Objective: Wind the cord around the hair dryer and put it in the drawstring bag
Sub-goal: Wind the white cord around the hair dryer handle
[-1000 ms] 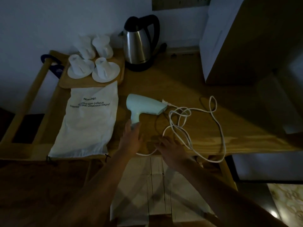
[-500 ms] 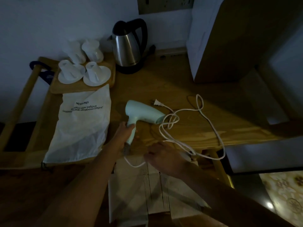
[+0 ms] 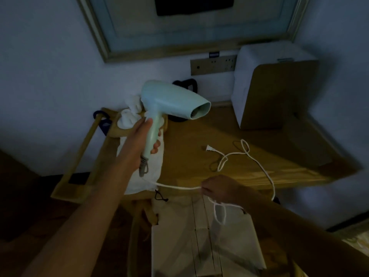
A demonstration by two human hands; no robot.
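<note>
My left hand (image 3: 142, 134) grips the handle of the pale green hair dryer (image 3: 169, 100), held up above the wooden table with its nozzle pointing right. Its white cord (image 3: 259, 162) runs from the handle's base to my right hand (image 3: 217, 188), which pinches it near the table's front edge. A loop hangs below that hand. The rest of the cord trails back over the table to the plug (image 3: 209, 148). The white drawstring bag (image 3: 153, 166) lies flat on the table, mostly hidden behind my left arm.
A wooden tray with white cups (image 3: 127, 118) stands at the table's back left. A kettle (image 3: 185, 85) is mostly hidden behind the dryer. A white and brown box (image 3: 273, 88) sits at the back right. A wall socket panel (image 3: 213, 63) is above the table (image 3: 199, 136).
My left hand took hold of the dryer's handle and lifted it off the table. My right hand picked up the cord. The camera tilted upward.
</note>
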